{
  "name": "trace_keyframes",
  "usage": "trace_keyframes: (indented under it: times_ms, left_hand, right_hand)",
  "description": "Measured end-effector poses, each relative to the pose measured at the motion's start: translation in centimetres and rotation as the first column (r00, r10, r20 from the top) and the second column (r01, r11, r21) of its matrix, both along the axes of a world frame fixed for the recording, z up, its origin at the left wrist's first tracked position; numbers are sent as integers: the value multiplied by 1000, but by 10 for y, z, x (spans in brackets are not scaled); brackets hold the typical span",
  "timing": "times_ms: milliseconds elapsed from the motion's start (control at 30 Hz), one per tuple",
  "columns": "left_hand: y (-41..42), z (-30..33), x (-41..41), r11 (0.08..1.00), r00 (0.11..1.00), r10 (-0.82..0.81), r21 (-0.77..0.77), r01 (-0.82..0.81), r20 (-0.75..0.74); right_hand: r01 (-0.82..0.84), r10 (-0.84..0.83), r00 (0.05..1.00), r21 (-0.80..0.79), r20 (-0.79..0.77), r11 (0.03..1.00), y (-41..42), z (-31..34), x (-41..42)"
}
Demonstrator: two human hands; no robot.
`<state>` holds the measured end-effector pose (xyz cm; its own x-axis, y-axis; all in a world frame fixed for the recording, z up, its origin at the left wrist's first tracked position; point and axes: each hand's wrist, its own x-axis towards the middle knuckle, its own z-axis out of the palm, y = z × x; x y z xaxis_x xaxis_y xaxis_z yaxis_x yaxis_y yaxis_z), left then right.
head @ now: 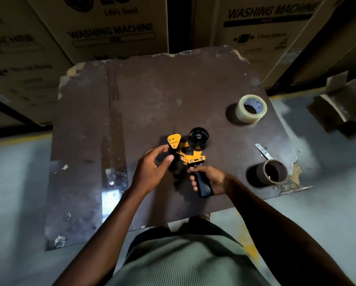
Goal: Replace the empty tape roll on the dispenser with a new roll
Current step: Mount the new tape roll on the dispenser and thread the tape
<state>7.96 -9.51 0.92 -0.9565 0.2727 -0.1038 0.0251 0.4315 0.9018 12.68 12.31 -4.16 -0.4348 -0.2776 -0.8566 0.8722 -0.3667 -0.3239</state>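
While the right hand (209,179) is wrapped around the black grip of the dispenser (188,153), holding it low over the middle of the table (144,96), the left hand (152,168) is half closed at the front end, thumb and fingers curled near the black part beneath the yellow plate; whether they actually pinch it cannot be told. The black hub (198,139) stands bare, with no roll on it. An empty core (273,172) sits on the table to the right, near the edge, and the new roll (251,109) lies well apart from the dispenser, further back on the right side. A small metal strip (263,151) lies between the two.

Judging from this, the old core is off and the step in hand is readying the dispenser to take the new roll. To do it well, the right hand should keep the grip firm with the hub's open face clear. The left hand is the free one to let go and fetch the new roll. The roll should probably go on so the tape unwinds sticky side down toward the front roller, pushed fully home on the hub. Fingers should stay clear of the toothed blade at the front.
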Motion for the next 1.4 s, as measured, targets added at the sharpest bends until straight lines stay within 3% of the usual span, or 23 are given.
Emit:
trace_keyframes:
  times_ms: [133,300,700,933,1100,1233,1400]
  left_hand:
    - [-9,-3,1,997,996,40,56,-44,76]
    - [-9,8,-2,983,986,137,109,-147,93]
    - [70,82,-5,893,937,348,302,-333,2]
    - [94,130,-10,809,928,363,467,-357,82]
    - [97,134,-21,800,928,323,471,-372,185]
    - [102,138,-26,739,920,250,555,-383,301]
    - [108,140,-25,673,910,252,616,-409,330]
  right_hand:
    - [44,-42,999,92,-22,995,-6,-6,2]
    - [122,-114,985,55,-133,991,-11,10,3]
    - [179,-136,896,63,-423,982,11,130,-8]
    - [160,-111,855,53,-507,986,24,172,-16]
    - [148,-93,837,61,-539,987,28,183,-21]
    - [135,-63,828,90,-557,987,31,184,-26]
    - [141,-39,820,135,-572,981,33,184,-29]
